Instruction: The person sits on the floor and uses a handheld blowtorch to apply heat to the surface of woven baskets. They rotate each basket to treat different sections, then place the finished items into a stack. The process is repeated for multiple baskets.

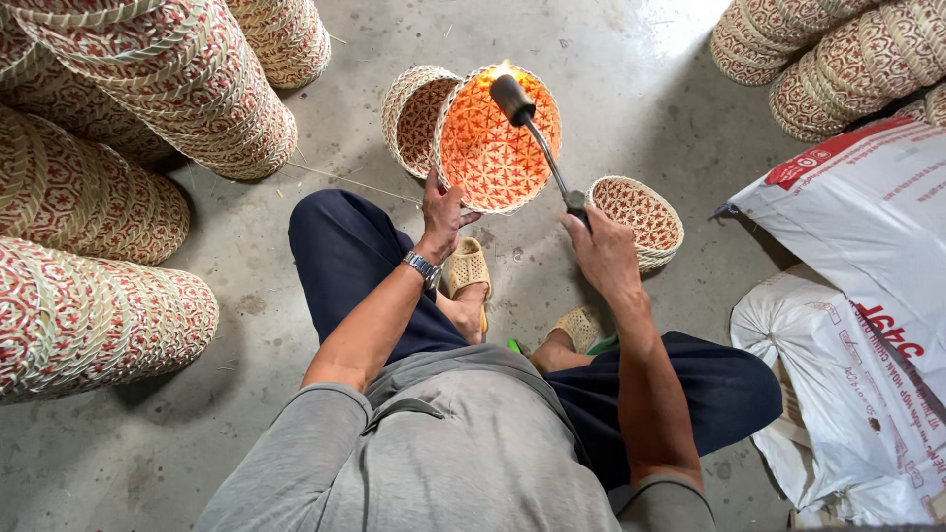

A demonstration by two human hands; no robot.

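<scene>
My left hand [443,215] grips the lower rim of a round woven basket [483,158], tilted so its orange-red patterned inside faces me. My right hand [603,251] holds a gas torch [537,133] by its thin metal stem; the black nozzle points into the basket's upper part, where a small flame glows at the rim. A second woven basket [414,113] stands just behind and left of the held one. A third, smaller basket [641,217] lies on the floor beside my right hand.
Long stacks of nested red-and-cream woven baskets [118,197] lie at left, and more stacks [838,59] at top right. White printed sacks [867,315] lie at right. I sit on a concrete floor [611,89], knees apart, in sandals.
</scene>
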